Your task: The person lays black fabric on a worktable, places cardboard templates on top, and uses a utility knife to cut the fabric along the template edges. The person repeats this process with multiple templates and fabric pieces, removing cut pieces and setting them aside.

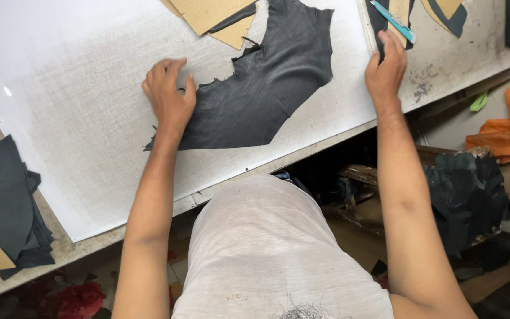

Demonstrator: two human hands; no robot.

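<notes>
The left hand (pixel 169 97) lies flat, fingers spread, pressing the left edge of a black leather piece (pixel 267 88) on the white cutting board (pixel 78 118); the right hand (pixel 386 68), holding nothing, reaches far right, fingertips by a teal knife (pixel 394 20); 2 tan card patterns (pixel 213 15) lie at the far edge; black scraps (pixel 4 201) sit near left.

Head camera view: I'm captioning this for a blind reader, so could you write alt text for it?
A person's left hand presses flat on a black leather piece lying on a white cutting board. Their right hand reaches toward a teal knife at the board's right edge. Cardboard patterns lie above the leather.
</notes>
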